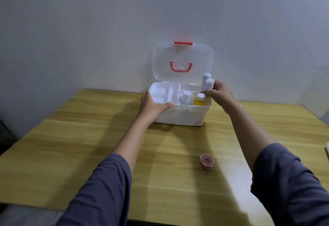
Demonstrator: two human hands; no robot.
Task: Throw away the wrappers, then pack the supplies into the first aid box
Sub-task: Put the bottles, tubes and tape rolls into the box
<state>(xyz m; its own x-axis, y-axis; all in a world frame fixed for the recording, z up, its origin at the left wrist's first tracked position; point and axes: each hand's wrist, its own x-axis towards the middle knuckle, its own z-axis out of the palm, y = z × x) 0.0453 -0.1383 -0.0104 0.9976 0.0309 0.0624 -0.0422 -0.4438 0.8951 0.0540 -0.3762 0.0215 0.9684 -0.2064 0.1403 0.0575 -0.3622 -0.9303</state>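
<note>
A white first aid box (181,116) stands at the far side of the wooden table, its clear lid (182,61) with a red handle propped up against the wall. Inside are a white divided tray (164,93), a white bottle (185,97) and a yellow bottle (200,100). My left hand (153,105) grips the box's front left rim. My right hand (219,94) holds two white bandage rolls (207,84) upright over the box's right end. A small round pink tape roll (207,161) lies on the table nearer to me.
The wooden table (89,145) runs to a pale wall behind the box. A white object (327,150) pokes in at the right edge. Dark floor shows past the table's left edge.
</note>
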